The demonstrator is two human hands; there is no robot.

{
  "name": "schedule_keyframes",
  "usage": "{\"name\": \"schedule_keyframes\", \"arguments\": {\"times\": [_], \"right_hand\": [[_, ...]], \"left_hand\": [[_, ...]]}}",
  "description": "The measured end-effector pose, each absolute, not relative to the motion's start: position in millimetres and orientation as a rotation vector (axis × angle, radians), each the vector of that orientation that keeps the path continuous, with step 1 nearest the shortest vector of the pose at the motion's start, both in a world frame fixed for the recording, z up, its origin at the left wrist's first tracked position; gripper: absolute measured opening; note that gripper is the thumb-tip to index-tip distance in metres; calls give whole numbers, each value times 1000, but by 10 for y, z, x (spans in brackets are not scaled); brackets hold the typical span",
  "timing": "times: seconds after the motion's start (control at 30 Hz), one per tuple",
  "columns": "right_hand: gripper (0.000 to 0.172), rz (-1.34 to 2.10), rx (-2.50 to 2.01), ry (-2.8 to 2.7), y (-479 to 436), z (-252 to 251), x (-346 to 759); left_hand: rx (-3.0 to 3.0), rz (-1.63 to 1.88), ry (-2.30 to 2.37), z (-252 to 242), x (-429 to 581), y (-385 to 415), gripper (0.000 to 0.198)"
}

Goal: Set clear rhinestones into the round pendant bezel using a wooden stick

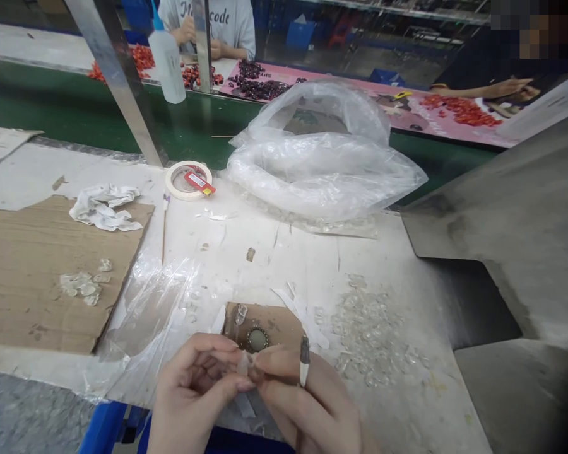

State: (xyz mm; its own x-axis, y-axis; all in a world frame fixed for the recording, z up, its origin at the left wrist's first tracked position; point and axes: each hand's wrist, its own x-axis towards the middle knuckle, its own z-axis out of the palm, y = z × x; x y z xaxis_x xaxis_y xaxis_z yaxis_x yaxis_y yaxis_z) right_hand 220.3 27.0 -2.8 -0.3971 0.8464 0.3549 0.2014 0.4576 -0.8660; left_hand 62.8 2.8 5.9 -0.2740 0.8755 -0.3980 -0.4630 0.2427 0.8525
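Observation:
My left hand (192,391) and my right hand (307,403) meet at the table's near edge, fingertips pinched together on a small clear bead (244,363). A thin dark-tipped tool (304,362) stands between the fingers of my right hand. Just beyond my fingers lies a small cardboard piece (265,325) with a round metal-rimmed setting (257,340) on it. To the right, several clear beads (369,340) are spread on the white table.
A large brown cardboard sheet (33,271) at left carries a few clear beads (82,284) and crumpled paper (104,207). A tape roll (188,180), a thin stick (163,230), a big clear plastic bag (322,157) and a squeeze bottle (167,53) sit farther back. Other people work across the green belt.

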Motion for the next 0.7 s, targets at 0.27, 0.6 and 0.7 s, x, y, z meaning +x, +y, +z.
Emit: {"name": "schedule_keyframes", "arguments": {"times": [0.27,0.6,0.7], "right_hand": [[24,1244,-656,-1704,427,37,2197],[39,1604,-698,-1212,345,-60,2006],[42,1655,-688,-1121,276,-123,1959]], "left_hand": [[1617,1247,1053,-36,264,10,29],[1808,1335,1109,-104,271,-15,45],[1840,1365,1190,-68,338,-59,30]]}}
